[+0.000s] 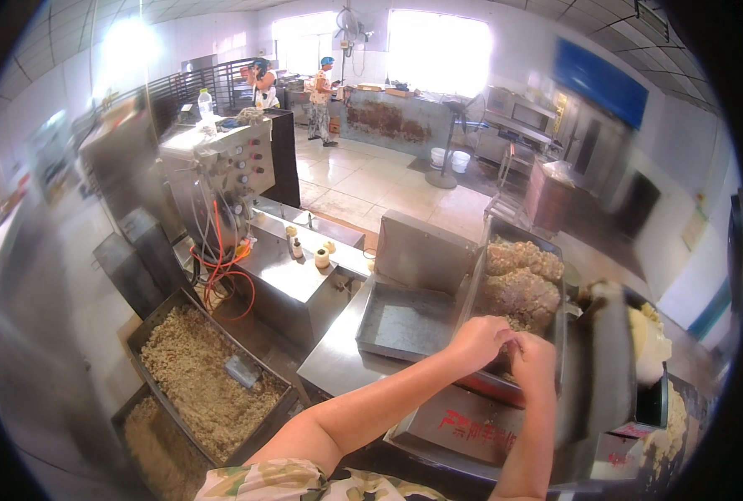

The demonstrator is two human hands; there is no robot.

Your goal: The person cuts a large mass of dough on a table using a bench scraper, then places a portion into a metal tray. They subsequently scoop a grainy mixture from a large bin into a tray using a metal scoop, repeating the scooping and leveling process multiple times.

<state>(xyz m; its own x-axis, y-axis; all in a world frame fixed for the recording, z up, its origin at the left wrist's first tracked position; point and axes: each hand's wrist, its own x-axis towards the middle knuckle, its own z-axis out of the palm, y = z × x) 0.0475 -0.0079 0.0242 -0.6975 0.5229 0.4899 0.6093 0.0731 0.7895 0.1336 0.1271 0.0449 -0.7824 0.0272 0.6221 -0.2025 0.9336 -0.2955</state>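
Both hands meet over the near end of a deep metal tray point(478, 288) that holds lumpy, pale brown dough-like filling point(522, 280). My left hand point(481, 341) reaches in with its fingers drawn together, and its fingertips touch those of my right hand point(532, 359). My right hand is bent down at the wrist, its fingers also closed. Whatever sits between the fingertips is too small or hidden to make out. Left of my hands, a shallow grey metal pan point(400, 321) rests on the steel table point(338, 355).
At lower left stands a tray of crumbly mixture point(192, 367) with a metal scoop point(243, 370) in it. A machine with knobs point(242, 163) and orange hoses point(221, 275) is beyond. Pale dough point(651, 338) lies at right. Two people point(321, 96) stand far back.
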